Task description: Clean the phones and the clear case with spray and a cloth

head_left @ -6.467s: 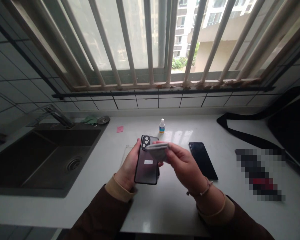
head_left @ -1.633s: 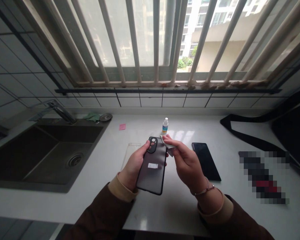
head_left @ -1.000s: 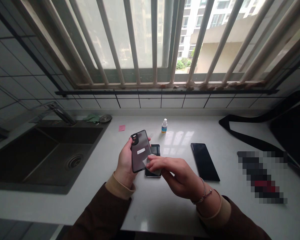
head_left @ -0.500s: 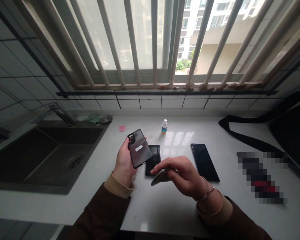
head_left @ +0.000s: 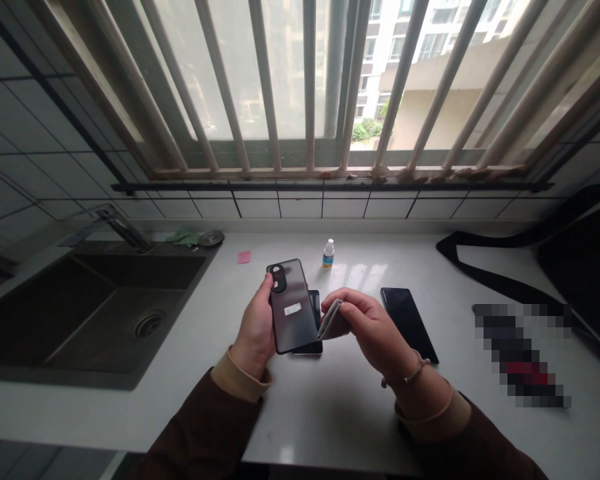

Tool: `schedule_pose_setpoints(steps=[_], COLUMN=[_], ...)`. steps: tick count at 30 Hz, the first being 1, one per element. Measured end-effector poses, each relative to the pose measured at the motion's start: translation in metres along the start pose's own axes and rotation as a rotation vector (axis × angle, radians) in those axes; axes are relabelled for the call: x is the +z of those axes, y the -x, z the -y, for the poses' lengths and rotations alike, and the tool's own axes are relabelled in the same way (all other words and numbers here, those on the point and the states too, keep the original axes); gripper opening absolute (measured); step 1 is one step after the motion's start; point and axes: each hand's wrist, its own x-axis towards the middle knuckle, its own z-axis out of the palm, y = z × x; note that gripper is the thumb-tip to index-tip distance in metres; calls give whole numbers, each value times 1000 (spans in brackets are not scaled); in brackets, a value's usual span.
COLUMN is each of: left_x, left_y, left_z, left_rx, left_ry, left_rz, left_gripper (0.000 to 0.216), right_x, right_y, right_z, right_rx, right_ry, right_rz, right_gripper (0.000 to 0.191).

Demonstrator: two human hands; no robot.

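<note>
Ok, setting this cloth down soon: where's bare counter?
The widest bare patch of white countertop lies at the front, below both hands. A smaller one sits between the dropper bottle and the black phone. It is crowded where the phone case in your left hand overhangs the second phone, right beside the cloth in your right hand.

I can't read a single word here. The white sticker (head_left: 293, 309) on the back of the black phone (head_left: 300, 330) in my left hand (head_left: 254, 327) shows nothing legible from where I look. The label on the small bottle (head_left: 329, 257) is too tiny to make out, the pink sticky note (head_left: 244, 257) shows nothing I can read, and the object at my right (head_left: 520, 353) is pixelated beyond reading.
</note>
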Motion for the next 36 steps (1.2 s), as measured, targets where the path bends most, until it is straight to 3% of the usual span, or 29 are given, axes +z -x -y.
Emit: schedule_pose_setpoints(steps=[5,10,12,19,22,27,29,33,36], left_x=[2,-2,-5,-5,-8,-14,-13,-9,-10], left_y=[4,7,4,4,4,-4,-2,7,11], left_z=[-2,-1,2,15,20,21,19,21,26], left_rx=[-79,-359,-390,-340,-358,-674,-717,-633,-543], left_ry=[14,-58,-120,-297,-318,-408,-429,-442,-469], left_rz=[-1,386,451,404,471,585,579,532,490], left_gripper=[37,49,53,65,69,95,99,100,87], right_x=[6,8,7,11,13,11,11,12,5], right_y=[-4,-6,-6,-7,-7,-7,-7,-6,-8], right_z=[4,6,2,-2,2,0,0,1,3], right_rx=[214,116,133,293,346,336,335,342,261], right_ry=[-200,-211,-192,-245,-263,-165,-134,-89,56], right_rz=[-23,-111,-92,-46,4,-14,-12,-5,-89], right_gripper=[20,16,17,28,33,33,31,37,35])
